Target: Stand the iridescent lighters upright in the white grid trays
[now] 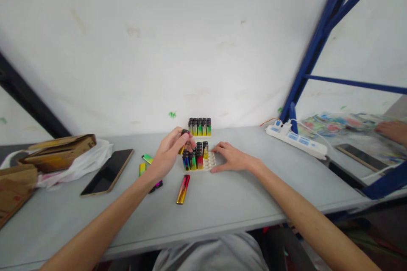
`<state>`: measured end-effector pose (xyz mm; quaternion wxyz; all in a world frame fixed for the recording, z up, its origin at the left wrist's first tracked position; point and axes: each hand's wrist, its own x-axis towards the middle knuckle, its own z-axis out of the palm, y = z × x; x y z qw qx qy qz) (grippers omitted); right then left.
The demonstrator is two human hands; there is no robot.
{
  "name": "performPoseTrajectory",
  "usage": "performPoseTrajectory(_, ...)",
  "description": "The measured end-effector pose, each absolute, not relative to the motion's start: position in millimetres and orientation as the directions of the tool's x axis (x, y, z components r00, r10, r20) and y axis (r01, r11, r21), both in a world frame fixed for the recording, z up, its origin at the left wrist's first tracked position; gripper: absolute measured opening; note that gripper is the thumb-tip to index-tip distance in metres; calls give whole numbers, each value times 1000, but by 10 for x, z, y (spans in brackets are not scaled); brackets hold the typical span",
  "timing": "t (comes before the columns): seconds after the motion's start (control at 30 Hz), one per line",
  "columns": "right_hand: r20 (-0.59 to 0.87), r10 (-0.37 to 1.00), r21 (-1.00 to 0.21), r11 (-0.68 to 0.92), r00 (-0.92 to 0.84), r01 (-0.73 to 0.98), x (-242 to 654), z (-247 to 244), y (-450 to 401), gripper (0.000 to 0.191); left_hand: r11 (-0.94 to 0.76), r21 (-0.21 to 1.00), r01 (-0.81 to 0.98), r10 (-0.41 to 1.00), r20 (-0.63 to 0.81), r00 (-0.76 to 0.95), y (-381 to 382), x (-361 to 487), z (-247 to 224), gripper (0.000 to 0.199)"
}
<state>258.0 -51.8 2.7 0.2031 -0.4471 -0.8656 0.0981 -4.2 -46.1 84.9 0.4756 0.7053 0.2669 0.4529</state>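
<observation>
My left hand [173, 147] is closed around a lighter [181, 150] with a black top and a yellow lower end, held just above the left side of a white tray [208, 164]. Upright lighters [193, 161] in blue, green, red and yellow fill the tray's left part, while holes show on its right. At that right edge, my right hand [230, 157] grips the tray, thumb at the front corner and fingers toward the back. A red and yellow lighter [183, 189] lies flat in front of the tray. Several more lighters [143, 168] lie partly hidden behind my left forearm.
Behind the tray, a second group of upright lighters [199, 127] stands near the wall. On the left are a phone [108, 172], a white plastic bag [101, 149] and cardboard boxes [63, 149]. A power strip [297, 142] lies right; another person's hand [392, 130] is beyond the blue frame.
</observation>
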Motion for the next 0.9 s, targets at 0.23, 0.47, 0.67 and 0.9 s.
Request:
performPoseTrajectory(0.23,254,814,-360,581,-523,730,2580,39,-524,75,-804,557,206,517,486,705,-317,245,958,22)
performPoseTrajectory(0.47,256,807,-336,590,-532,734,2582,9,-494,75,-870,249,425,491,368,790,-126,260,695,19)
performPoseTrajectory(0.67,269,809,-343,588,-524,733,2581,3,-501,75,-849,216,482,528,342,777,-162,261,702,18)
performPoseTrajectory(0.9,262,815,-343,579,-517,739,2565,37,-517,72,-842,270,467,537,336,774,-144,282,664,22)
